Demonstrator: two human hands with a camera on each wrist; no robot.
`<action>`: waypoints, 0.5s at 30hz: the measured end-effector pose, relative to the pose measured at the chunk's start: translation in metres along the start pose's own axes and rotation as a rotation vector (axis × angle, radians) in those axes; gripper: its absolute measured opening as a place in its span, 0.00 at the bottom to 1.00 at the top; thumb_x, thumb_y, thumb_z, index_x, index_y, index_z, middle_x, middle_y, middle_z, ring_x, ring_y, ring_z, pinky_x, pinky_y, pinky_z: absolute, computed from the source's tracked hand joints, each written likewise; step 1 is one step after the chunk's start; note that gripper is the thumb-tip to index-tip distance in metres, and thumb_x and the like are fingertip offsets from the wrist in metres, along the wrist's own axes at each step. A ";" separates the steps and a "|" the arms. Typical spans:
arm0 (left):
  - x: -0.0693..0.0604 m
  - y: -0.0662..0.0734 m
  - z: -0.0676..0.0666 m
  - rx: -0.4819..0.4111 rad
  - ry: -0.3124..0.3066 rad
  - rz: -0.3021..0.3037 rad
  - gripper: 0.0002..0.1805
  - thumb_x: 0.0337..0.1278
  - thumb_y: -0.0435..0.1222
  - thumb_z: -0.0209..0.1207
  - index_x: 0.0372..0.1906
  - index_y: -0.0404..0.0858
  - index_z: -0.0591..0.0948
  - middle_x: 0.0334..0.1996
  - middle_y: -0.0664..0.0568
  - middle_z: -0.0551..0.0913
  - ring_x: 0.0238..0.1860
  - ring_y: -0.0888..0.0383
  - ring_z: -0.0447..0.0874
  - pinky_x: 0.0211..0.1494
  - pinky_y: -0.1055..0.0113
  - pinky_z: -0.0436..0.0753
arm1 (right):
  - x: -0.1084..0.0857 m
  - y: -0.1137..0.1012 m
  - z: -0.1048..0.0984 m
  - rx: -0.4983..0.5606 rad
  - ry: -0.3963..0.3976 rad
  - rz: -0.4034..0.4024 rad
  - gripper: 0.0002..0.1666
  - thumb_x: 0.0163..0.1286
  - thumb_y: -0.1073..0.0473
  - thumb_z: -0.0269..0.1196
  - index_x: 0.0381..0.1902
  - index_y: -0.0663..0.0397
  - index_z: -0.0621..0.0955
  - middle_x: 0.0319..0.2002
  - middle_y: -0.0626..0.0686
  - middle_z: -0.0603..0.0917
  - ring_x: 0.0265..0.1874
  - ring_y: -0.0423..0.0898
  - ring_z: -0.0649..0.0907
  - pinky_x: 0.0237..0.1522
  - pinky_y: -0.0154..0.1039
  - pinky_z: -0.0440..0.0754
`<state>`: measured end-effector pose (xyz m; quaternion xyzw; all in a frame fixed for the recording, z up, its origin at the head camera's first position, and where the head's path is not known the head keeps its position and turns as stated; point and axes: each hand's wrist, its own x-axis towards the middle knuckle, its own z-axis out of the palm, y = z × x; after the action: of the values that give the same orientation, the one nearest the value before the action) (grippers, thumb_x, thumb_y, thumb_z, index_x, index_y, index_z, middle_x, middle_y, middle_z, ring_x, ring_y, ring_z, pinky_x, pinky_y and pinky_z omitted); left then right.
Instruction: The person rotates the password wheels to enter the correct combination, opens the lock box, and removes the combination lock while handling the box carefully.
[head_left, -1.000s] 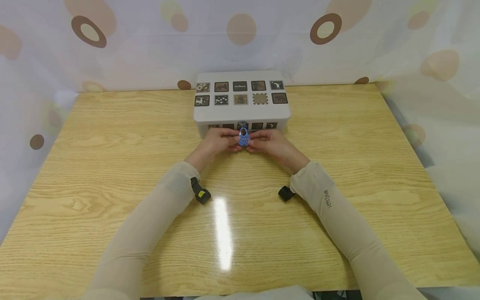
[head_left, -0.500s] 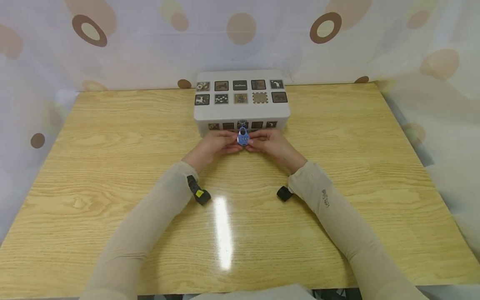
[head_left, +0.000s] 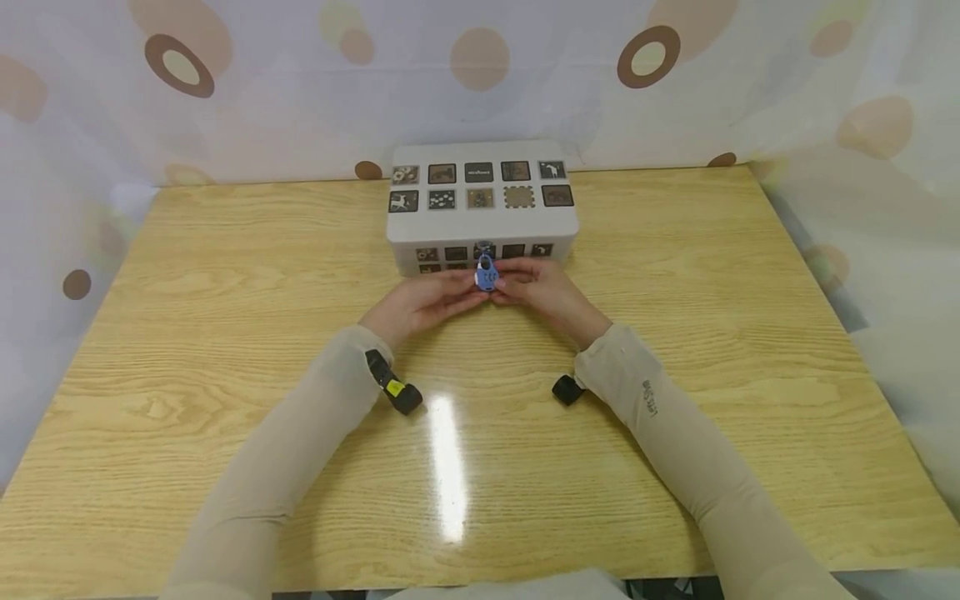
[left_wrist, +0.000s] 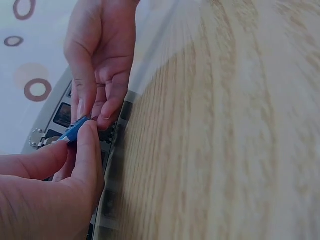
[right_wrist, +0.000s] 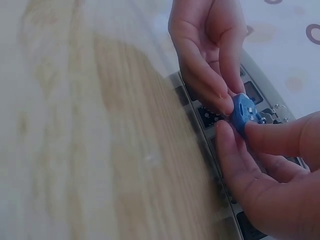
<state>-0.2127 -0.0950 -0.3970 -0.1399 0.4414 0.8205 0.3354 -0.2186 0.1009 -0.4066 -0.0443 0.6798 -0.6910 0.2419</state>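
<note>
Over on the left I've got plenty of open counter [head_left: 225,250], then the left hand [head_left: 416,304], fingers nearly closed, pinching the lock [head_left: 487,276] by its left side. That's right in front of the box [head_left: 457,225], top up by the clasp [head_left: 484,247]; can't tell if it's threaded through. The right hand [head_left: 553,293] pinches the other side, about as closed. I'd brace with the left and nudge the wheels lightly with the right. Box front blocks forward moves, so back off nearward or out right, lots of bare counter.
</note>
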 end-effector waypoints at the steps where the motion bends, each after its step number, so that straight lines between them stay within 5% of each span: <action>1: 0.000 -0.001 0.000 -0.018 0.007 -0.003 0.24 0.69 0.22 0.42 0.69 0.25 0.60 0.67 0.34 0.63 0.69 0.44 0.63 0.63 0.65 0.76 | -0.001 0.000 0.001 -0.005 0.001 -0.009 0.24 0.69 0.75 0.54 0.63 0.76 0.67 0.57 0.74 0.74 0.34 0.41 0.85 0.51 0.38 0.83; 15: -0.002 -0.002 0.000 -0.030 0.036 0.026 0.23 0.68 0.20 0.42 0.67 0.24 0.62 0.66 0.34 0.65 0.67 0.44 0.65 0.64 0.62 0.75 | -0.002 0.001 0.021 -0.293 0.187 -0.136 0.26 0.61 0.61 0.69 0.54 0.71 0.76 0.43 0.65 0.83 0.34 0.44 0.83 0.35 0.33 0.85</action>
<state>-0.2099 -0.0951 -0.3966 -0.1539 0.4370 0.8286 0.3144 -0.2089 0.0826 -0.4060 -0.0603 0.7882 -0.6003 0.1215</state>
